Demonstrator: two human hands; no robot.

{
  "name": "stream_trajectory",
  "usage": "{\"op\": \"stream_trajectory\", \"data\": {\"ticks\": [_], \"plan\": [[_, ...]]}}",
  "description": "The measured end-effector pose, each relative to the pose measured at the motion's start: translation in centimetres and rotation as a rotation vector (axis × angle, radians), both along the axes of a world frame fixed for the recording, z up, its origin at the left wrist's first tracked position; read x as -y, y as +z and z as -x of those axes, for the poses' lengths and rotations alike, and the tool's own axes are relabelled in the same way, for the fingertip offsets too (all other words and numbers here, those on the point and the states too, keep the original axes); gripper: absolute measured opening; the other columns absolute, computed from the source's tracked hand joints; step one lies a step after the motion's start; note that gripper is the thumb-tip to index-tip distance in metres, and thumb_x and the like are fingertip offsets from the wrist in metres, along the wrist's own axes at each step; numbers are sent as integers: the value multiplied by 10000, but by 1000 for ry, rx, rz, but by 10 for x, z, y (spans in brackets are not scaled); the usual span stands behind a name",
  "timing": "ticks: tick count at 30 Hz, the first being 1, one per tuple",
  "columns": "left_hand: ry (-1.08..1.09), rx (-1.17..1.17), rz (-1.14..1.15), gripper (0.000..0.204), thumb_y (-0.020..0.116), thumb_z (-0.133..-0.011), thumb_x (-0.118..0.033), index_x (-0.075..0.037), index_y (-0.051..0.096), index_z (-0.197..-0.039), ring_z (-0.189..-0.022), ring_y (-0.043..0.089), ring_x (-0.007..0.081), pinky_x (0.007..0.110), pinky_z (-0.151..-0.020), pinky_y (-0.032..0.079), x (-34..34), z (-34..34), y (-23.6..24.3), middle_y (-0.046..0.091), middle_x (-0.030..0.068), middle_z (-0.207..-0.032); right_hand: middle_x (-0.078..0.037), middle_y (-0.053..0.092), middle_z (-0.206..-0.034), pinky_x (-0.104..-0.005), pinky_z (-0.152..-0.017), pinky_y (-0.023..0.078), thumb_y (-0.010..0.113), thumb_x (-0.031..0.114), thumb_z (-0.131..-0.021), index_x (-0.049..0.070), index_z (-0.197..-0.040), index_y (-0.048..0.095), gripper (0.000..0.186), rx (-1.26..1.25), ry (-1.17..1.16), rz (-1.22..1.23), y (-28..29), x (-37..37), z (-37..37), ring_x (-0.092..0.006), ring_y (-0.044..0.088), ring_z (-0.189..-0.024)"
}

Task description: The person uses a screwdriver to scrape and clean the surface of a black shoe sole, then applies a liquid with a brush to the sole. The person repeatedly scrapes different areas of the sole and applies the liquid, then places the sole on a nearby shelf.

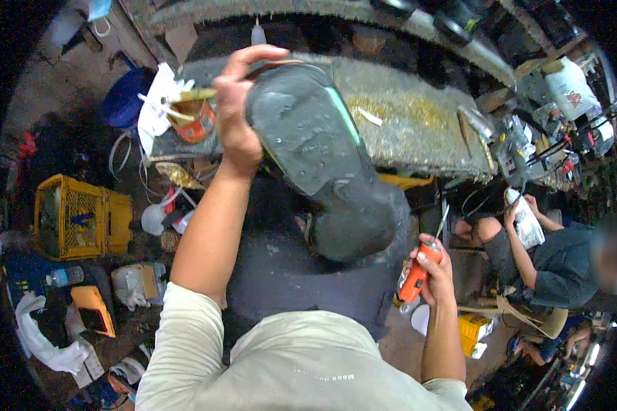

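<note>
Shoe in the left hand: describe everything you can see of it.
The shoe shows a dark grey, rubber-like, slightly bumpy sole with a mint-green strip along its right edge. It slants from its broad end, upper left, to a blurred black end, lower right, partly covering the workbench in view. The left hand grips its left side; other contact is unclear.

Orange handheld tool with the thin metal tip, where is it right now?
In the head view, the orange handheld tool is in the right hand, to the right of the lower end of the black shoe with a green stripe.
</note>
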State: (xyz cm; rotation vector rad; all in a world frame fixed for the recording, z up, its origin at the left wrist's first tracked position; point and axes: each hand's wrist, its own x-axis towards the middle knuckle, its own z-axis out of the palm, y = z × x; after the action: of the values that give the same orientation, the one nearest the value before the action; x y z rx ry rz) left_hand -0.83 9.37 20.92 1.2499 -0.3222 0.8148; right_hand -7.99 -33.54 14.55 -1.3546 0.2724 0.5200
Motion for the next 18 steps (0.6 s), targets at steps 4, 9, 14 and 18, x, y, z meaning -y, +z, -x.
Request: {"op": "stream_trajectory", "data": {"ticks": [4,9,14,18], "plan": [[274,153,181,816,404,-981,-741,-3,493,-1318,-1036,683,285,404,-936,548,-9,-2,42,676,219,-1145,-140,676,-1112,-417,-809,621,809,134,-836,76,-1379,505,625,40,-137,-289,-8,17,2,-263,698,-924],[403,193,234,718,364,-1033,-673,-22,503,-1303,-1013,686,280,395,-915,551,-27,-9,63,683,206,-1105,-76,646,-1085,-340,-624,592,688,245,-974,88,-1347,518,439,-286,-185,-194,-42,16,40,-182,630,-715],[441,151,368,608,299,-1091,-574,-41,519,-1283,-980,683,253,376,-895,548,-28,-13,70,680,178,-1068,-90,633,-1083,-350,-712,591,715,144,-943,39,-1307,517,428,-129,-237,-426,-50,26,43,-187,647,-859],[484,131,425,599,298,-1101,-552,-28,559,-1230,-960,663,215,346,-888,532,-26,-16,75,664,144,-1040,-68,637,-1100,-358,-701,598,725,146,-937,92,-1323,495,454,-77,-144,-296,-39,33,32,-201,639,-856]]}}
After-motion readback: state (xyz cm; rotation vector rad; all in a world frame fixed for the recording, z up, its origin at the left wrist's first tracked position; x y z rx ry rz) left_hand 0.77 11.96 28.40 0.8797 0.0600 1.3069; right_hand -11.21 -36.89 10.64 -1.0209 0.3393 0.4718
